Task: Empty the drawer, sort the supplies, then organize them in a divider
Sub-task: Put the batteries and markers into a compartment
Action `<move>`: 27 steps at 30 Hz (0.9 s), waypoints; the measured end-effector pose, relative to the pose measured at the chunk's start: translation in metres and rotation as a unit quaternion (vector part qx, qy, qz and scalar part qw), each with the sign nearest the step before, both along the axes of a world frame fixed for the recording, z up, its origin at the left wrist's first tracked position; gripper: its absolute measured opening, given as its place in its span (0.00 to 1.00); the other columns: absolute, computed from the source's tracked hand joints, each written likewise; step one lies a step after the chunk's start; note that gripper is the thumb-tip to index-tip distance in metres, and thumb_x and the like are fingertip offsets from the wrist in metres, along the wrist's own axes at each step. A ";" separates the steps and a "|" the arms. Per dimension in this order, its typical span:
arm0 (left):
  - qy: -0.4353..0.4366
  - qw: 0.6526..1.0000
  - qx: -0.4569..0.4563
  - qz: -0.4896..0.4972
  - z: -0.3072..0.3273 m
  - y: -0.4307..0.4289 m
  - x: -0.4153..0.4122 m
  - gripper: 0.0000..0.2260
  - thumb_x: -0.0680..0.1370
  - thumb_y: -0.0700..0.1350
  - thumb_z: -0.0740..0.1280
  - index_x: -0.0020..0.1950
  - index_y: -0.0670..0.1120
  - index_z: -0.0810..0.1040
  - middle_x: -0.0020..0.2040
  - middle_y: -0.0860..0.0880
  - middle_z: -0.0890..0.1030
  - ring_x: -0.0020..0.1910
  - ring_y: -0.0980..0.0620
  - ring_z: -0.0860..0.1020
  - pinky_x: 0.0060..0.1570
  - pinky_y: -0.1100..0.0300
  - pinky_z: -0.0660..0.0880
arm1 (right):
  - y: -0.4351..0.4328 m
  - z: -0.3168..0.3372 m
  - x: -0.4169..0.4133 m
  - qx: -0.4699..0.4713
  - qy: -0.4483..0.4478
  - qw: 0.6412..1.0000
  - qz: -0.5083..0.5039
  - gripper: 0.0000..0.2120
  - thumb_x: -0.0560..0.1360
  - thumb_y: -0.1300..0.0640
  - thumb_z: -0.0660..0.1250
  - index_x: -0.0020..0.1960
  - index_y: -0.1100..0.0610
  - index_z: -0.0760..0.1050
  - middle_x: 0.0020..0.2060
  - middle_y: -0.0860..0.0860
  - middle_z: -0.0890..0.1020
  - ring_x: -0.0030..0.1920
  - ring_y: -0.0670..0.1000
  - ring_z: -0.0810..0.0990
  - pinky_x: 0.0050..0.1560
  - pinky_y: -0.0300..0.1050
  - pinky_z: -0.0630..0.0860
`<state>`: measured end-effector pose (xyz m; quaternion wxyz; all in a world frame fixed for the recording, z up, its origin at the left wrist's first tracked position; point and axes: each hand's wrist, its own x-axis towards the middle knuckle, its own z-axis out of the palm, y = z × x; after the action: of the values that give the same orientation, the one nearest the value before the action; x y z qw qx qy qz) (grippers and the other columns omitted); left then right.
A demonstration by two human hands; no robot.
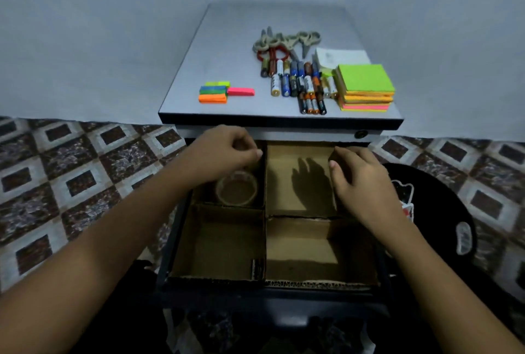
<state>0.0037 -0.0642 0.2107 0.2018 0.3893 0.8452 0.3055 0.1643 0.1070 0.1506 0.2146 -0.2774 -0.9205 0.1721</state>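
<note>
cardboard divider (221, 240): looks light, bendy, best held by its walls | right hand (360, 180) pinches 1 wall | left hand (224, 149) curled, hold unclear

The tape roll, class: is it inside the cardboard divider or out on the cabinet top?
Inside: the tape roll lies flat in the divider's far left compartment, beneath the left hand.
</note>
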 end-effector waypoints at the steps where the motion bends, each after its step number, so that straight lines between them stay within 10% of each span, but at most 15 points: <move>1: 0.018 0.999 0.023 0.017 0.004 0.009 -0.003 0.04 0.76 0.49 0.67 0.46 0.50 0.78 0.39 0.55 0.78 0.40 0.59 0.77 0.39 0.65 0.72 | 0.001 0.007 -0.004 0.005 0.005 1.000 0.004 0.19 0.78 0.54 0.61 0.66 0.61 0.72 0.61 0.56 0.75 0.60 0.55 0.74 0.59 0.42 0.69; 10: 0.007 0.988 0.105 0.114 0.016 0.093 -0.015 0.09 0.77 0.40 0.65 0.45 0.35 0.80 0.42 0.41 0.81 0.38 0.45 0.81 0.45 0.52 0.81 | 0.019 0.054 -0.038 -0.013 0.050 0.999 0.012 0.13 0.78 0.57 0.62 0.60 0.60 0.78 0.54 0.58 0.80 0.54 0.56 0.78 0.52 0.44 0.72; 27: -0.127 0.979 0.063 0.146 0.015 0.135 -0.024 0.06 0.75 0.37 0.69 0.46 0.36 0.74 0.34 0.42 0.77 0.28 0.51 0.77 0.31 0.58 0.80 | 0.027 0.052 -0.072 0.044 -0.009 0.999 0.010 0.13 0.78 0.61 0.60 0.59 0.61 0.78 0.52 0.59 0.78 0.51 0.58 0.76 0.49 0.48 0.72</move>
<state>-0.0200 0.0711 0.2258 0.2360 0.2318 0.8396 0.4308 0.0919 0.1340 0.2023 0.2165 -0.2595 -0.9320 0.1309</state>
